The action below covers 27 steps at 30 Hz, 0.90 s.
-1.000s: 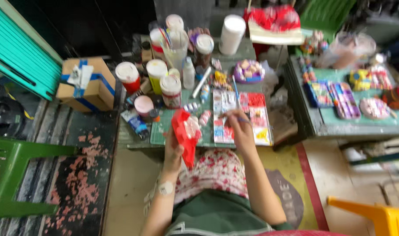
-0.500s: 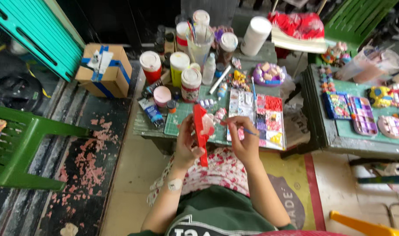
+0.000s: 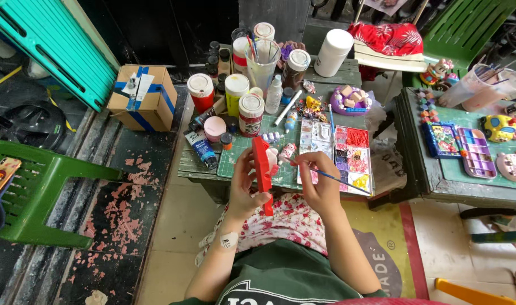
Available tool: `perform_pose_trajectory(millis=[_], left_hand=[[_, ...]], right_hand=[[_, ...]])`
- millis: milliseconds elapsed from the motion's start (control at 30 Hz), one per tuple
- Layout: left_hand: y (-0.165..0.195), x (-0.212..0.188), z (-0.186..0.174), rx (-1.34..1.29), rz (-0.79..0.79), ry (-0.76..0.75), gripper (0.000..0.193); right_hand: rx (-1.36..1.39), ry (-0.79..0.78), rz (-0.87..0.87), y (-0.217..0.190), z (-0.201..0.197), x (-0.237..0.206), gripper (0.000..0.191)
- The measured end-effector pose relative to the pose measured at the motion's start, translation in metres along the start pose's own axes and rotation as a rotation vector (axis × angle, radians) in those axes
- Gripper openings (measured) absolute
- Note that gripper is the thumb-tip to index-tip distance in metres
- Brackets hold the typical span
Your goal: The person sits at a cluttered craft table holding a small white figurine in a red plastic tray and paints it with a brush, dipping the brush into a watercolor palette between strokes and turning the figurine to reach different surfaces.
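A low wooden worktop (image 3: pixel 197 164) is standing in front of the person, and a green cutting mat (image 3: pixel 235 153) is lying on it. Paint jars (image 3: pixel 250 114) with white lids are standing at the back, near a clear cup of brushes (image 3: pixel 262 62). A paint palette (image 3: pixel 348 155) is lying at the right side. A second worktop (image 3: pixel 439 181) is carrying trays (image 3: pixel 476 152) further right. A cardboard box (image 3: pixel 144 97) is sitting on the floor (image 3: pixel 122 226).

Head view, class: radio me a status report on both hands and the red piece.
Left hand grips red flat piece, held on edge. Right hand holds thin blue paintbrush, tip toward the piece. Paint palette just beyond; nothing between brush and piece.
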<state>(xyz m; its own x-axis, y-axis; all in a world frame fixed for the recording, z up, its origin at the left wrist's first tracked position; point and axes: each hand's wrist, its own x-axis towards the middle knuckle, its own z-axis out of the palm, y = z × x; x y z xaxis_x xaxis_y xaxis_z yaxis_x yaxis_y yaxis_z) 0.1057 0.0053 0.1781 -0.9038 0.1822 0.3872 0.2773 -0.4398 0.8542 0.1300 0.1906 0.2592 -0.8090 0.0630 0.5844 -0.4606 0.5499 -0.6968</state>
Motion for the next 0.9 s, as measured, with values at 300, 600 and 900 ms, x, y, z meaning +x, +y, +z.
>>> perform_pose_trajectory(millis=[300, 600, 900], left_hand=[[-0.006, -0.004, -0.002, -0.035, -0.022, 0.012, 0.123], [0.002, -0.008, 0.002, 0.097, -0.039, -0.028, 0.123], [0.002, 0.004, -0.009, 0.056, -0.041, -0.05, 0.121]], right_hand=[[-0.116, -0.035, -0.09, 0.005, -0.001, -0.001, 0.01], [-0.168, -0.03, -0.123, 0.001, 0.002, -0.005, 0.007], [-0.158, -0.069, -0.083, -0.001, 0.007, 0.007, 0.008]])
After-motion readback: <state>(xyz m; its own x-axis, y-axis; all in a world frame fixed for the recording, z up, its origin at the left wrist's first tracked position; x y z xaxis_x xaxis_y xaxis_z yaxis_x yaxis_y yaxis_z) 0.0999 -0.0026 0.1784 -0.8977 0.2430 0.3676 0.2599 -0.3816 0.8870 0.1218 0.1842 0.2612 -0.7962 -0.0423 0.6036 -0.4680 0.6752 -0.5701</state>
